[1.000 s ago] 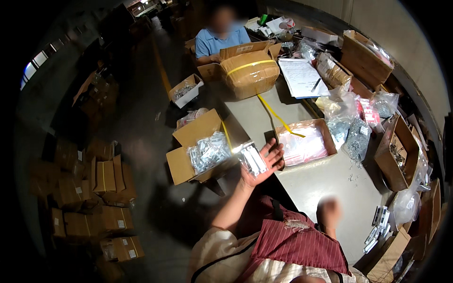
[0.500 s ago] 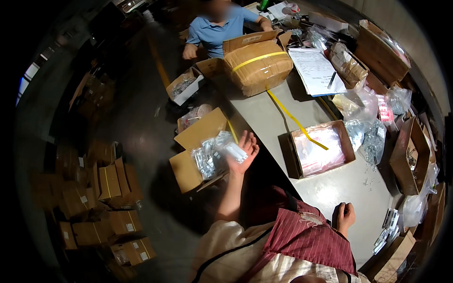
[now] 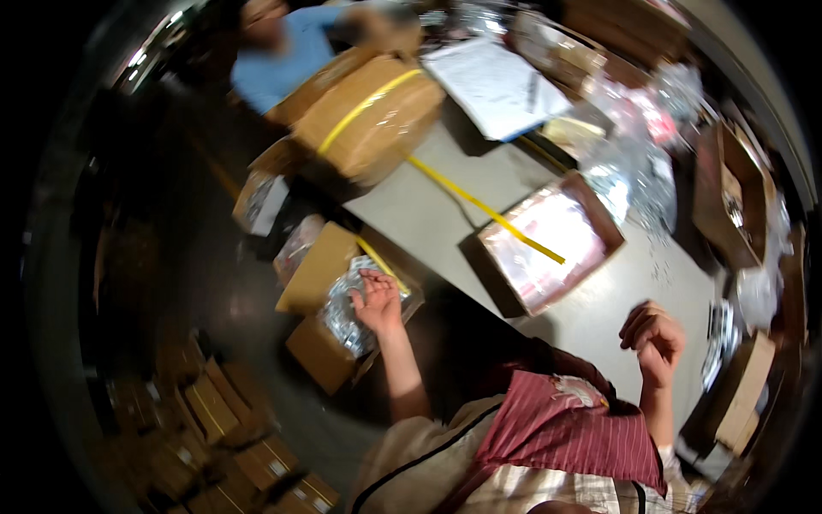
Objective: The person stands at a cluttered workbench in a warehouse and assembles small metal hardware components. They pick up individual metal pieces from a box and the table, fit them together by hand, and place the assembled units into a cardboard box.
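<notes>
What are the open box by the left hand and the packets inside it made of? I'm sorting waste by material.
The open box looks like plain brown corrugated cardboard: matte, with folded-out flaps. The packets under the left hand look like thin clear or silvery plastic film, since they crinkle and glint; blur leaves the exact type open.

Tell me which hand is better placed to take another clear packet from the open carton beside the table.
Left. The left hand is open directly over the clear packets in the carton; the right hand is curled above the table.

brown box (image 3: 318, 283); yellow strap (image 3: 479, 206); grey table (image 3: 428, 214); red-striped apron (image 3: 569, 433)
</notes>
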The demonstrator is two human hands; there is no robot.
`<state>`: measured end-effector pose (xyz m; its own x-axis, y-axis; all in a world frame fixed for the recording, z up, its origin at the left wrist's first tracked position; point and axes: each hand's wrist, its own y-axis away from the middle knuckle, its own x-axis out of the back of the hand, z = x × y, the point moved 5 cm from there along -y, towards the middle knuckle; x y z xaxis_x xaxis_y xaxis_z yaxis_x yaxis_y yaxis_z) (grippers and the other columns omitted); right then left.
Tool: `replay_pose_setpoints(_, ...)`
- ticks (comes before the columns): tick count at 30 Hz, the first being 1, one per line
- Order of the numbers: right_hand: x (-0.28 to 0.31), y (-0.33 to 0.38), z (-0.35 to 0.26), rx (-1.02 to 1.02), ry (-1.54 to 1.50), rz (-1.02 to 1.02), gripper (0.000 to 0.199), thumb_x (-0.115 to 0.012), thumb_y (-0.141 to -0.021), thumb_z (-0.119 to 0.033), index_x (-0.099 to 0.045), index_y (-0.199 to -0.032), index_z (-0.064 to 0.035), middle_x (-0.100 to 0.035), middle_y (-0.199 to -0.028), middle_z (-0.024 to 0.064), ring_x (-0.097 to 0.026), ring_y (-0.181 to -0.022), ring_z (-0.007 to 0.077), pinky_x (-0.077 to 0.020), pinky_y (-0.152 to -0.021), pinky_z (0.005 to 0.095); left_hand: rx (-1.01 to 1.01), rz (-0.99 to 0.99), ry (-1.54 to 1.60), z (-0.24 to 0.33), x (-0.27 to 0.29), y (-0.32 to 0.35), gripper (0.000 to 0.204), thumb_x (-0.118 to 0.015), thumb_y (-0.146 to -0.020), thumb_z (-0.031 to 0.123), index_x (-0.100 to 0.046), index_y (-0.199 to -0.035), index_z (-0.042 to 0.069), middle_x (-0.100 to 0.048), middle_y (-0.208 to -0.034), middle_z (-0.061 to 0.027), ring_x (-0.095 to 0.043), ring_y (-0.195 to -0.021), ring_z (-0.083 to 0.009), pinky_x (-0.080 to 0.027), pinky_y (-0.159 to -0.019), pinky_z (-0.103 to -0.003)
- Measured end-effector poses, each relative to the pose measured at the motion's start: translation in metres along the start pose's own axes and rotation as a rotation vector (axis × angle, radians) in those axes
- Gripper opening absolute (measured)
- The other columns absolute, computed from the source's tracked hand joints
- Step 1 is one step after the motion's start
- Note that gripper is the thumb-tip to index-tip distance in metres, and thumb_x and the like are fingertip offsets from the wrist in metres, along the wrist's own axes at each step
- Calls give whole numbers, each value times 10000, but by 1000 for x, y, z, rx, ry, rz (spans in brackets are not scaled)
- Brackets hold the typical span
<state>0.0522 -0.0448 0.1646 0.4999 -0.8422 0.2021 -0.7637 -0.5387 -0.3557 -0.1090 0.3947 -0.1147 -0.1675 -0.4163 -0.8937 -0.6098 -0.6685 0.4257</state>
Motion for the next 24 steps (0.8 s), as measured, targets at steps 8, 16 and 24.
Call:
replay_pose_setpoints(8,-3,-19,-146,538,-866,-528,225,-687,-923,-150,-674,-722,-50,-647,-662,73,-631,-594,199,-530,-993,543,991,-1244,-1590,-254,-146,180,226,-689,-913,165,-700,-1008,-39,-719,-892,-127,-684,-852,-231,-519,-799,-316)
replay_pose_setpoints(16,34,14,-165,415,-1029,-681,309,-699,-934,-266,-621,-711,-67,-554,-596,-12,-538,-540,88,-532,-897,619,-117,-1569,-2313,-362,-65,102,302,-661,-891,209,-683,-1139,38,-652,-1042,-186,-593,-1033,-383,-479,-916,-482)
replay_pose_setpoints(24,63,54,-157,406,-1137,-339,234,-705,-921,-244,-647,-826,-39,-592,-704,39,-561,-599,159,-542,-827,524,-234,-1312,-2796,-391,-29,47,304,-738,-836,254,-648,-1018,28,-653,-1054,-174,-598,-1069,-383,-505,-869,-502)
